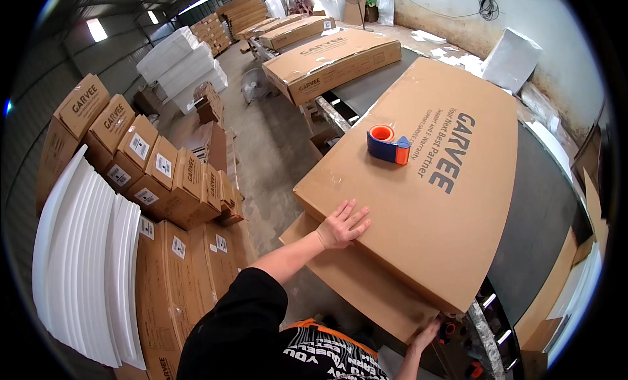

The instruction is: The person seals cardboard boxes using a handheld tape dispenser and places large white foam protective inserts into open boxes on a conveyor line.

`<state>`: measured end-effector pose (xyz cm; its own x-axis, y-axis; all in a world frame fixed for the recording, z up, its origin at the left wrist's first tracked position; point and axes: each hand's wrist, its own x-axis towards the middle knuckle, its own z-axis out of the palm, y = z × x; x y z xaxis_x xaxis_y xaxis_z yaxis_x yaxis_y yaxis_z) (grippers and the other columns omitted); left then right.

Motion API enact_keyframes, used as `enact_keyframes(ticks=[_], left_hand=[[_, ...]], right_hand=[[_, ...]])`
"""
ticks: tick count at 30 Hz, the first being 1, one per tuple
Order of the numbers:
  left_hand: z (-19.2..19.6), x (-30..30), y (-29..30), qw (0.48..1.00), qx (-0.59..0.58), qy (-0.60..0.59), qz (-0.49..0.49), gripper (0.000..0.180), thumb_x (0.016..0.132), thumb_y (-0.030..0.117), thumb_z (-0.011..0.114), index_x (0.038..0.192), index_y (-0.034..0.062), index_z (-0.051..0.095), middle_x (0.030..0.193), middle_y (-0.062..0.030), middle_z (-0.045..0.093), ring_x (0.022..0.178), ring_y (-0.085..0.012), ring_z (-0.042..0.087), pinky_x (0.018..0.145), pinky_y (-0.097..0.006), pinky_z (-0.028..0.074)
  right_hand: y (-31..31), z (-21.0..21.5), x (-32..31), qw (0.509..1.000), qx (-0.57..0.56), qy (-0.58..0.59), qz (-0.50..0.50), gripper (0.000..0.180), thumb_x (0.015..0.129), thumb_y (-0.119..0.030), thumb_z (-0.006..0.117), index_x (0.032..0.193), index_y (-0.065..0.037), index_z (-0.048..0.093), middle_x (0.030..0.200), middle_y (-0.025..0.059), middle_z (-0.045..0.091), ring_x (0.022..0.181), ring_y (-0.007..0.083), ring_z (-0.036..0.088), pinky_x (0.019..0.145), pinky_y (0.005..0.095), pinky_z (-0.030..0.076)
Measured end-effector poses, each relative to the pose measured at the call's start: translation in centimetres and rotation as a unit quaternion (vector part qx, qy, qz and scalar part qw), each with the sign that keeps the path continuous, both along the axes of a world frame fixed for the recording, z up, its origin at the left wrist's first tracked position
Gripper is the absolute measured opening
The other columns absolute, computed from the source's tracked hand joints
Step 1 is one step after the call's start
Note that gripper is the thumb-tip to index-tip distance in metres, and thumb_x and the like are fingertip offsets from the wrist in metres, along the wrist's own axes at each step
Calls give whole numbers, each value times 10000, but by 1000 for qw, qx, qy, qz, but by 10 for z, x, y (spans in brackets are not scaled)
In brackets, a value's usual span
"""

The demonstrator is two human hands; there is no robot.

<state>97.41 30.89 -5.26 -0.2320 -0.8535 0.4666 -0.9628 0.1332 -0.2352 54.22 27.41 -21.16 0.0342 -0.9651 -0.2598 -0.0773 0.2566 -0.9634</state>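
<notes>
A large flat cardboard box (418, 203) with dark printing lies across the conveyor in front of me. My left hand (343, 224) rests palm down on its near left edge, fingers spread. A long flap (366, 275) hangs out from the box's near side, below that hand. At the flap's lower right corner, my right hand (425, 334) has its fingers closed on the cardboard edge; part of the grip is hidden. On top of the box stands a blue and orange tape dispenser (389, 144) with an orange roll, touched by neither hand.
More flat boxes (333, 59) lie farther along the conveyor (533, 216). To my left stand stacked cartons (163, 164) and white foam sheets (85, 262). A white foam block (512, 59) leans by the right wall. A fan (256, 86) stands on the floor.
</notes>
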Motion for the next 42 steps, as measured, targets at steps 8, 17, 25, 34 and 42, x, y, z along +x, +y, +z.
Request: enact_keyframes(ticks=[8,17,25,34,42], left_hand=[[48,-6,-8,983,158,88,25,894,553,502,816,1312,133,521,1411,-204,464,1245,-523,444,1059,-561,363],[34,-82,-81,948,254,24,-193,973,662,512,769,1443,80,381,1462,-295,346,1222,-627,390,1057,-640,307],[-17,-86,-79,865,177,316,-347,621,923,300,565,1434,11,361,1520,-178,310,1379,-329,314,1150,-480,189],[17,-65,-84,917,299,83,-252,766,742,322,653,1394,-13,432,1440,-355,313,1269,-652,267,1051,-726,192],[17,-54,-87,936,211,68,-274,906,687,390,761,1415,1,390,1452,-273,370,1230,-620,383,1062,-647,291]], right_hand=[[-75,160,36,754,343,-557,-61,641,784,-365,567,1329,-54,438,1424,186,376,1335,382,351,1085,629,292],[-40,193,81,932,-49,-266,-243,558,814,-95,564,1316,56,374,1345,206,420,1209,323,467,1052,446,388],[-160,257,409,757,-519,350,191,647,678,-58,650,1301,-47,474,1319,193,466,1269,380,390,1097,461,305],[-177,262,333,630,-460,517,352,143,650,-123,686,790,-144,703,939,45,678,1180,229,509,1075,412,327],[-115,245,236,881,-192,305,-306,704,679,-265,778,1233,52,480,1128,213,599,1043,346,592,873,436,481]])
